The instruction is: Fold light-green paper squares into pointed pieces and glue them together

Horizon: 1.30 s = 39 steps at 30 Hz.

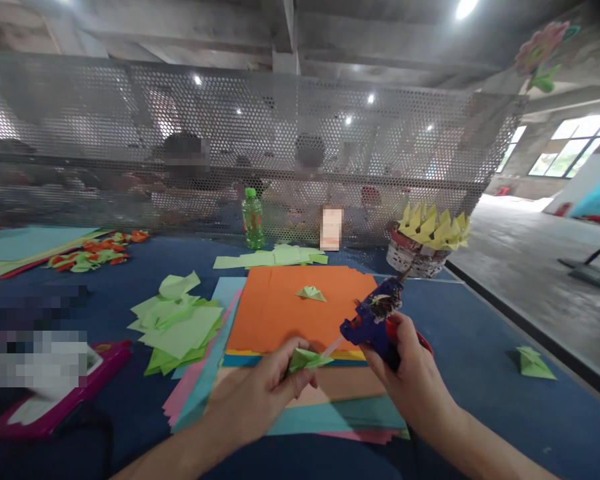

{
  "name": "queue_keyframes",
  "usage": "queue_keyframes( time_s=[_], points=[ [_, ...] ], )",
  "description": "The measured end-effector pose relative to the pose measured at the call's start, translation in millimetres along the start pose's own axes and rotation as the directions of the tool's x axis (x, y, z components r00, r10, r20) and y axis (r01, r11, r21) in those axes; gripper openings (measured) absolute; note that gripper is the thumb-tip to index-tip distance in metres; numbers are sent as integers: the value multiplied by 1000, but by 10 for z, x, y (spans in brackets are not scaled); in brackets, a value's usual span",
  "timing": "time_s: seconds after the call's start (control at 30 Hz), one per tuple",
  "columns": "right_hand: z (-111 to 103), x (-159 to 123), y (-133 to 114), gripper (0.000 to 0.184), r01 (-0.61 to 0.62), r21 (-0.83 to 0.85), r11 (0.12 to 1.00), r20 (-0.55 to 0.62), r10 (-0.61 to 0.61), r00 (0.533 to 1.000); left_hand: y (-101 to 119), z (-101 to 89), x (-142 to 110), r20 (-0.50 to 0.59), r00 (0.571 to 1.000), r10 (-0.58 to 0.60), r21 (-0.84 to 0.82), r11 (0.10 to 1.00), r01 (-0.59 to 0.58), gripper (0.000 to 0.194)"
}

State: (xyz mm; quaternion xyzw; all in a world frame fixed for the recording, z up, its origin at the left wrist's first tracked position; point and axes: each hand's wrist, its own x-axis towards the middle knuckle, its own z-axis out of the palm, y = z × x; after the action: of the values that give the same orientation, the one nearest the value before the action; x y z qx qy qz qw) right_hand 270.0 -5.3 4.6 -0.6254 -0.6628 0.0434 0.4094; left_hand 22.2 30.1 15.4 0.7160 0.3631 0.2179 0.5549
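My left hand (280, 380) pinches a small folded green paper piece (307, 360) over the front of a stack of coloured sheets. Wrapped in my right hand (410, 367) is a dark blue glue gun (375, 313), with red by its grip and residue along its body. Its nozzle points away to the upper right. A translucent glue stick (334, 345) sticks out of the gun's rear, its end close to the green piece; whether they touch I cannot tell. Another folded green piece (311, 293) lies on the orange sheet (275, 313) topping the stack.
Left of the stack lies a pile of loose green papers (180, 323), beyond a magenta-edged object (80, 387). A green bottle (253, 220) and a basket with yellow paper points (425, 243) stand near the perforated metal screen (230, 113). One folded green piece (535, 363) sits far right.
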Motion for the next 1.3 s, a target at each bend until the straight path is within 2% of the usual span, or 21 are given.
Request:
queue_keyframes(
  time_s=[0.23,0.37,0.43,0.5,0.57,0.67,0.8,0.97,1.13,1.3],
  points=[
    [10,-3,4,45,-45,13,999,27,45,999,-45,9,-8,5,999,44,-11,999,-44,31],
    [2,9,-25,47,-89,49,995,34,87,996,-73,-2,7,-37,999,-15,48,999,17,35],
    [-15,32,-55,51,-131,139,982,80,121,989,-58,-10,19,-63,997,-46,49,998,49,42],
    [-43,66,-86,49,-194,302,933,154,153,976,-37,-19,32,-79,996,-42,25,999,44,50],
    [-78,103,-103,42,-280,457,845,250,180,951,-27,-30,47,-86,996,-17,7,1000,18,52],
    [-134,145,-87,42,-356,558,749,357,171,918,-56,-51,71,-110,994,19,-6,1000,-20,46],
    [-178,154,-37,40,-385,546,744,400,173,900,-131,-75,104,-139,988,67,-46,996,-74,40],
    [-175,123,-67,46,-452,572,684,473,176,864,-150,-89,106,-156,982,103,-49,992,-112,36],
    [-195,81,-158,47,-450,554,701,574,70,816,-136,-88,50,-152,986,69,17,998,-68,27],
    [-219,51,-136,46,-423,546,723,616,-4,788,-121,-123,24,-248,968,45,190,982,3,22]
  ],
)
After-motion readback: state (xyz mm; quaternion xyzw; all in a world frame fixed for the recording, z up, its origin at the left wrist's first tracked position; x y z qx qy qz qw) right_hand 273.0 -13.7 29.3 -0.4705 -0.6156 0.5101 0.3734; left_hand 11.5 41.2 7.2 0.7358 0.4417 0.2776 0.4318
